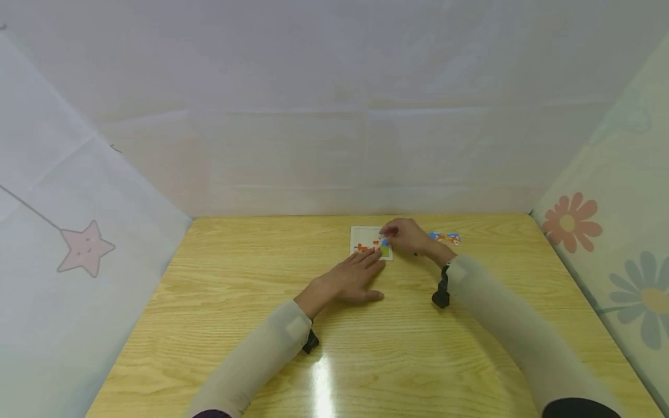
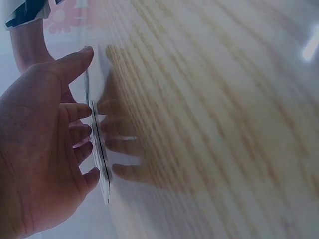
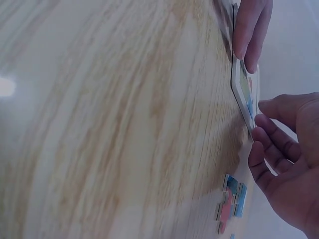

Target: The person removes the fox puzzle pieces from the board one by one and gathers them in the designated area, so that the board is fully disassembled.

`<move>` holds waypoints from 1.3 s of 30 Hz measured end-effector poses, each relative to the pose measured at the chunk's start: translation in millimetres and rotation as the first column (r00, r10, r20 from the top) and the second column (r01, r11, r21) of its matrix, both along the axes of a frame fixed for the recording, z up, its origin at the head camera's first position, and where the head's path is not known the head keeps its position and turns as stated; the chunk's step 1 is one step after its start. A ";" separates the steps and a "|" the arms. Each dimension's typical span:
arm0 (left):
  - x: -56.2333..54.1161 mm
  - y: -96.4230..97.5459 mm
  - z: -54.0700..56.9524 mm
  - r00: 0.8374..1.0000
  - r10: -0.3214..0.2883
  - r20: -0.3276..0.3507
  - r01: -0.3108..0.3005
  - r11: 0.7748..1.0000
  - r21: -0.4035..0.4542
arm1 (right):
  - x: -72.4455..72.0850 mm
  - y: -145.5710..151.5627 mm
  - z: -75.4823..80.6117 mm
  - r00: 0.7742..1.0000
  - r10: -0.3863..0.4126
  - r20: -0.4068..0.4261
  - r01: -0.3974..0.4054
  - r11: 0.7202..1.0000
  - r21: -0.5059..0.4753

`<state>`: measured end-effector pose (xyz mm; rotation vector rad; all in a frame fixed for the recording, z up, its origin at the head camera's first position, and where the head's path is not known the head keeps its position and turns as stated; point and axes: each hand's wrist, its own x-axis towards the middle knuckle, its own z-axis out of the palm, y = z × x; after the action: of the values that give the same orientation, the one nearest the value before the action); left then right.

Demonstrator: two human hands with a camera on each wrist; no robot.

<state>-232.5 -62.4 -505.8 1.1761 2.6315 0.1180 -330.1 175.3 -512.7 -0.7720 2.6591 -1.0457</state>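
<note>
A jigsaw puzzle in a white-framed tray (image 1: 356, 233) lies near the far edge of the table, partly filled with red, blue and green pieces. My left hand (image 1: 355, 278) lies flat, its fingertips resting on the tray's near edge and its thumb spread out. My right hand (image 1: 407, 237) is at the tray's right side, thumb and index fingertip close together over a blue part of the picture (image 1: 385, 242). In the right wrist view the fingers (image 3: 269, 139) curl by the tray's rim; I cannot tell whether a piece is between them.
Loose puzzle pieces (image 1: 445, 237) in blue, orange and white lie right of the tray, beyond my right wrist. The wooden table (image 1: 235, 278) meets a pale cloth backdrop behind, with printed cloth walls at both sides.
</note>
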 end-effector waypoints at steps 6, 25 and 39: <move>-0.8 2.4 -3.3 1.000 0.010 0.000 -0.010 1.000 -0.013 | -5.1 -1.9 -2.7 1.000 0.012 0.021 -0.013 0.998 0.067; 1.8 6.7 1.8 0.999 0.036 0.032 -0.035 0.999 -0.010 | -3.7 -6.2 3.3 0.992 0.033 0.125 -0.039 0.998 0.047; 0.3 8.3 1.7 1.000 0.030 0.007 -0.029 0.999 -0.045 | -6.1 -5.8 3.5 0.992 0.023 0.121 -0.025 1.000 0.014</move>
<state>-232.2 -54.2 -504.0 1.1206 2.6315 0.0676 -336.3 169.5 -509.3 -0.7119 2.5471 -1.0298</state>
